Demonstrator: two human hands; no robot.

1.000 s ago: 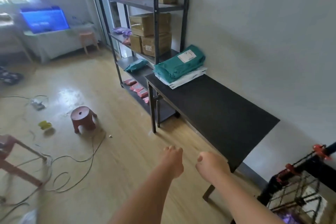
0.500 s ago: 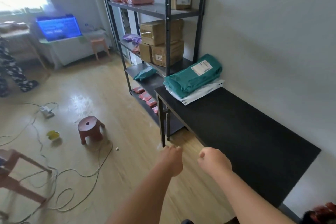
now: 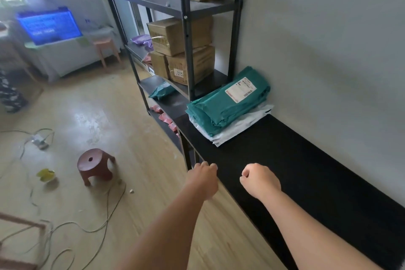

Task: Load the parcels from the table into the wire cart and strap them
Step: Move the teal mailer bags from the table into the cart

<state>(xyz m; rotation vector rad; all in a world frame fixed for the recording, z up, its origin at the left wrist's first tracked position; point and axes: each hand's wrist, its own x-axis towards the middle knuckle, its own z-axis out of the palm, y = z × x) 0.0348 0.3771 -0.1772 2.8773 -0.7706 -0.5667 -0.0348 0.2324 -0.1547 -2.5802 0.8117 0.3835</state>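
Observation:
A stack of teal mailer parcels [image 3: 228,106], the top one with a white label, lies on a white mailer parcel [image 3: 240,127] at the far end of the black table [image 3: 295,160], against the wall. My left hand [image 3: 203,178] is held out over the table's near-left edge, fingers curled and holding nothing. Over the table top, short of the parcels, my right hand [image 3: 259,181] makes an empty fist. The wire cart is out of view.
A black metal shelf rack [image 3: 186,28] with cardboard boxes [image 3: 182,50] and small mailers stands just beyond the table. On the wooden floor to the left are a brown plastic stool [image 3: 95,165] and loose cables [image 3: 105,215]. A blue-lit tank [image 3: 49,26] sits far left.
The view has moved forward and turned toward the table, so the parcels are nearer. The wire cart at the lower right has left the view. Both hands stay curled and empty.

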